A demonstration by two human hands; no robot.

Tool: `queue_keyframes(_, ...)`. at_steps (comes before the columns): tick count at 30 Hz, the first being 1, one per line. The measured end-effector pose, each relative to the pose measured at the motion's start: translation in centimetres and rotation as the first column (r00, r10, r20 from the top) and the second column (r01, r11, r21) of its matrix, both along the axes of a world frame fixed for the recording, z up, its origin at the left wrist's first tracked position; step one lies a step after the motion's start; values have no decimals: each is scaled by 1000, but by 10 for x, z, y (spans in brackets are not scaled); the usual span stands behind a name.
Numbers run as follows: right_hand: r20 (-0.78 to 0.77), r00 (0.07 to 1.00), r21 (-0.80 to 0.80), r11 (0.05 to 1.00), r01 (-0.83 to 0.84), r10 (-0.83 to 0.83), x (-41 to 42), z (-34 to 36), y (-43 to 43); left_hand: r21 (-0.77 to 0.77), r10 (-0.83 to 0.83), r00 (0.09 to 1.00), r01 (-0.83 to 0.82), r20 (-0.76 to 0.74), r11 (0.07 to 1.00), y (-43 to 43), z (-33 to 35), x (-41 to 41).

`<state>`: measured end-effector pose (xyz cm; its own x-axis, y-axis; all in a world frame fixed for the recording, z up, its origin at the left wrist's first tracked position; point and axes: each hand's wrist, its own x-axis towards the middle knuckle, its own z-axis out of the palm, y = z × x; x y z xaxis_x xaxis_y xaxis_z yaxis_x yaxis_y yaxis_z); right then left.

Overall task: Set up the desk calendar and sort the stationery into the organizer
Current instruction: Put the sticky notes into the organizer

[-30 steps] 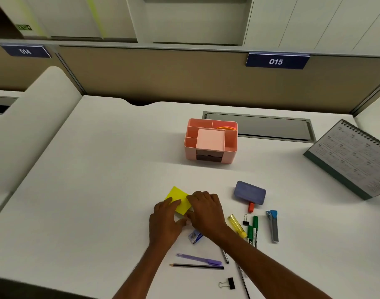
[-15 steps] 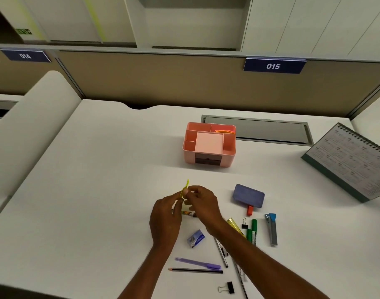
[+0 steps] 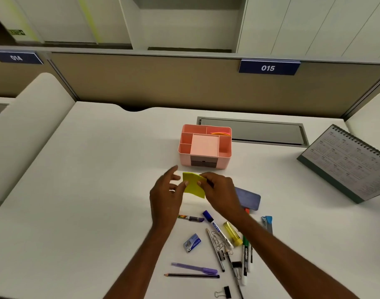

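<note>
The left hand (image 3: 166, 198) and right hand (image 3: 220, 190) pinch a yellow sticky-note pad (image 3: 193, 184) above the tabletop (image 3: 98, 190), just before the pink organizer (image 3: 205, 147), which looks nearly empty. Pens and clips (image 3: 219, 244) lie unsorted; the calendar (image 3: 346, 162) stands at right.
</note>
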<state>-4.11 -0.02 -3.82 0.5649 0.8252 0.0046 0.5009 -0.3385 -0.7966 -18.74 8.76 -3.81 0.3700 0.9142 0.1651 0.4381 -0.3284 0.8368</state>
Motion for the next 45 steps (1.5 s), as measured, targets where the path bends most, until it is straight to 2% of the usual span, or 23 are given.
queue_keyframes(3, 195, 979, -7, 998, -62, 62, 18, 13, 0, 115, -113, 993, 110, 19, 987, 15, 18, 16)
queue_keyframes(8, 319, 946, 65, 994, -83, 58, 54, 31, 4, 255, -233, 972, 222, 13, 941, 33, 34, 43)
queue_keyframes(11, 357, 934, 158, 986, -47, -13, 74, 44, 6, 360, -262, 965, 245, -1, 900, 41, 47, 65)
queue_keyframes(15, 438, 889, 281, 960, 6, -134, 102, 63, 13, 425, -262, 965, 236, 2, 874, 54, 60, 95)
queue_keyframes(20, 504, 834, 332, 942, 51, -223, 134, 73, 36, 465, -253, 967, 216, 17, 858, 76, 68, 138)
queue_keyframes(25, 562, 770, 316, 939, 137, -301, 160, 75, 60, 478, -273, 962, 238, 3, 846, 100, 68, 172)
queue_keyframes(29, 575, 757, 290, 943, 165, -310, 172, 68, 71, 467, -247, 968, 233, -31, 853, 111, 59, 190)
queue_keyframes(45, 546, 820, 47, 984, 174, -171, 185, 6, 79, 252, -250, 907, 344, -339, 905, 123, 15, 206)
